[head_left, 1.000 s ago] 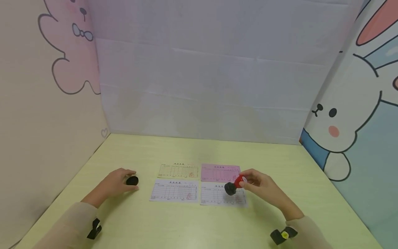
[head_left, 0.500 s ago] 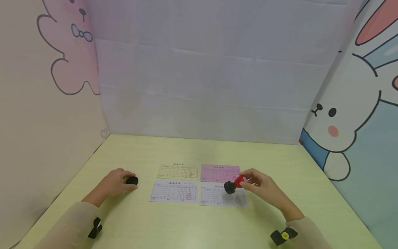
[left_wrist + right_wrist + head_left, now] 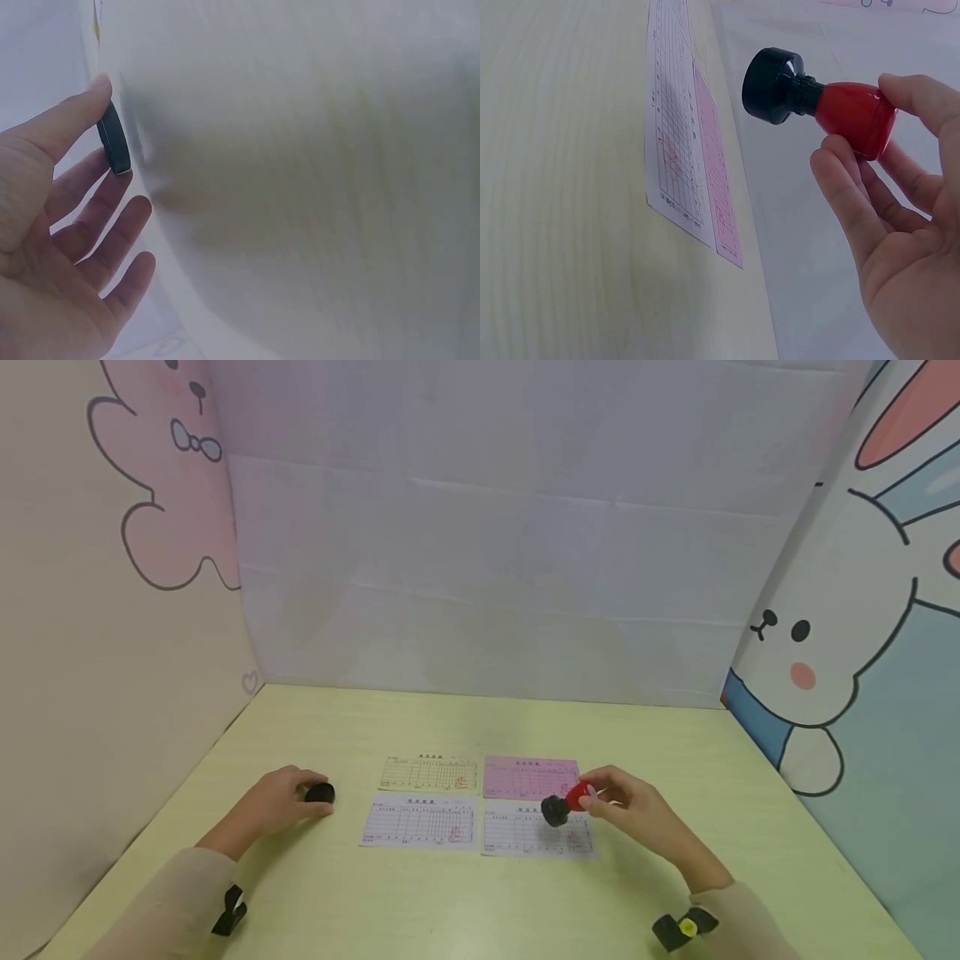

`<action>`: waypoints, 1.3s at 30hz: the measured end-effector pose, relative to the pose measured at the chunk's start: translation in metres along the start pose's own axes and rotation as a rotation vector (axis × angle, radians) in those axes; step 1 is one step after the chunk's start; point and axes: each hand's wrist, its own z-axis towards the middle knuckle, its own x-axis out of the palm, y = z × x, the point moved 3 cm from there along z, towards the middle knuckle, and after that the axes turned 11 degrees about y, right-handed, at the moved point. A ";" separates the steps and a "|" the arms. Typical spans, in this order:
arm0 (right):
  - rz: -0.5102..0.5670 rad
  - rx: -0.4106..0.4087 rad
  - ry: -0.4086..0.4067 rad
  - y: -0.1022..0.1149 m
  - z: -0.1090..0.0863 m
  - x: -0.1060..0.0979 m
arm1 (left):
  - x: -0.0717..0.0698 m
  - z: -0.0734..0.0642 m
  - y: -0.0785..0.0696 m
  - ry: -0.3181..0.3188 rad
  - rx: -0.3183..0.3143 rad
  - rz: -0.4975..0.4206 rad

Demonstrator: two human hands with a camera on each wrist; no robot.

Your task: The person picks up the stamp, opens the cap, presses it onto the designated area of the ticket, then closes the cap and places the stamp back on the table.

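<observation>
My right hand [image 3: 630, 802] pinches the red handle of a stamp [image 3: 855, 116] between thumb and fingers. The stamp tilts in the air above the right-hand white form [image 3: 525, 835], its black round head pointing left. On the left, my left hand [image 3: 281, 802] pinches a round black cap [image 3: 115, 139] between thumb and fingers, close to the table top. Beside the white form lies another white form [image 3: 412, 818], with a yellow form [image 3: 420, 772] and a pink form [image 3: 517, 772] behind them. Each form has a red stamp mark near its lower right.
The pale yellow table [image 3: 450, 910] ends at a white back wall [image 3: 480, 568]. Side panels with cartoon figures stand left and right, the rabbit panel [image 3: 885, 710] on the right. Black straps [image 3: 682, 928] sit around both wrists.
</observation>
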 end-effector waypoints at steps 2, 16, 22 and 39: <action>-0.001 0.002 -0.003 0.000 0.000 0.000 | 0.000 0.002 -0.002 0.003 0.006 -0.025; 0.012 0.021 -0.018 -0.002 -0.002 0.000 | -0.001 0.011 -0.043 -0.022 0.094 -0.088; 0.027 0.028 -0.018 -0.002 -0.003 0.001 | 0.003 0.015 -0.059 -0.035 0.137 -0.073; 0.067 0.006 -0.019 -0.001 -0.001 0.005 | 0.016 0.031 -0.103 -0.053 0.262 -0.083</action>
